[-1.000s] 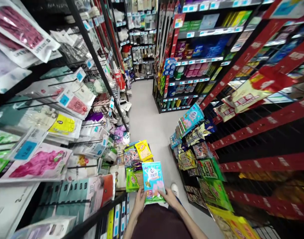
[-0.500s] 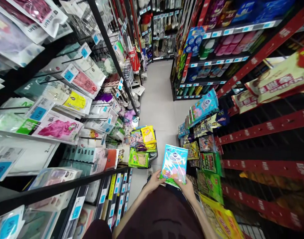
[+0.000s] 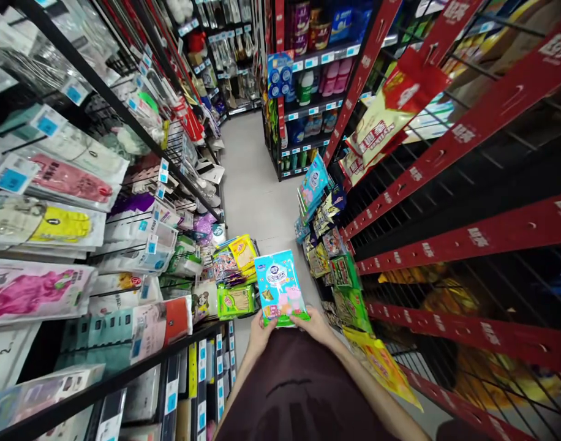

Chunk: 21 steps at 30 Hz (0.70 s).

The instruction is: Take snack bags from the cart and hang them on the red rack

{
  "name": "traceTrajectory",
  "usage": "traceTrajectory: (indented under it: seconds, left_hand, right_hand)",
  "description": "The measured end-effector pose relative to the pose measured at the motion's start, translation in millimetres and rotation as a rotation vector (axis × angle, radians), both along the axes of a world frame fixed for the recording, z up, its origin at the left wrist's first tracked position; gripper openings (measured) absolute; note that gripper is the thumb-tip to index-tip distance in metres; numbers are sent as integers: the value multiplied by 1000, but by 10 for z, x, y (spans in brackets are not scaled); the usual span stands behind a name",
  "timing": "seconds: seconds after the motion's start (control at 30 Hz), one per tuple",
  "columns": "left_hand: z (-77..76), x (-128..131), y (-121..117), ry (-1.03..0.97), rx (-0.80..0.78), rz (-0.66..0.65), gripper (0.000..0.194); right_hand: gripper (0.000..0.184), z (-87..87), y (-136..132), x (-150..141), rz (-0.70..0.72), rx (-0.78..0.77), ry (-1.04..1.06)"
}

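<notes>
A blue snack bag (image 3: 281,278) with pink cartoon figures and a green lower edge is held flat in front of me. My left hand (image 3: 262,324) grips its lower left corner. At the lower right corner my right hand (image 3: 315,323) pinches it, thumb on the front; the fingers behind are hidden. Just left of the bag sits a pile of snack packets in a dark-edged holder, among them a yellow packet (image 3: 244,252) and a green packet (image 3: 235,301). Similar blue bags (image 3: 313,184) hang on the right rack.
Gloves and other packaged goods (image 3: 73,177) hang on hooks along the left. On the right, a wire rack with red strips (image 3: 446,251) holds snack packets and a yellow bag (image 3: 381,364). The grey aisle floor (image 3: 246,177) runs ahead to shelves of bottles (image 3: 305,86).
My view has turned to the right, so the shelves appear farther left. The blue bag stays in both hands and now faces me more squarely, with less glare.
</notes>
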<state>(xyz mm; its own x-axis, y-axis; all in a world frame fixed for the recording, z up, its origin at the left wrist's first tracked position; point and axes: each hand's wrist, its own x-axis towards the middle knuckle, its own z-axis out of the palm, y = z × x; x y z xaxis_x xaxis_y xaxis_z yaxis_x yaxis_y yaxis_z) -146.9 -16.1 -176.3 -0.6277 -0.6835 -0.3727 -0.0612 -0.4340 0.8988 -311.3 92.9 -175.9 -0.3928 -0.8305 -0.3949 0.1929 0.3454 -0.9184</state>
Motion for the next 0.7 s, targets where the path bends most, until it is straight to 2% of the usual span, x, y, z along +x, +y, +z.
traceTrajectory:
  seconds: [0.17,0.33,0.5,0.63,0.7]
  left_hand:
    - [369,-129,-208,18,-162,78,48]
    - [563,-309,-425,40,-197,76,46]
    - [638,-402,-515,50,-254,112,46]
    - [639,-426,-538,32,-330,180,47]
    - [615,-453,-560,-39,-360,261,51]
  right_hand:
    - [54,332,-222,-1,-68,-83,67]
    - [57,525,-479,-126,-111,-160,160]
    - [56,519,-654,-219,-175,-148,221]
    - [57,422,-760,-238,-185,-182,204]
    - [57,404,-804,-269,-176,-201,221]
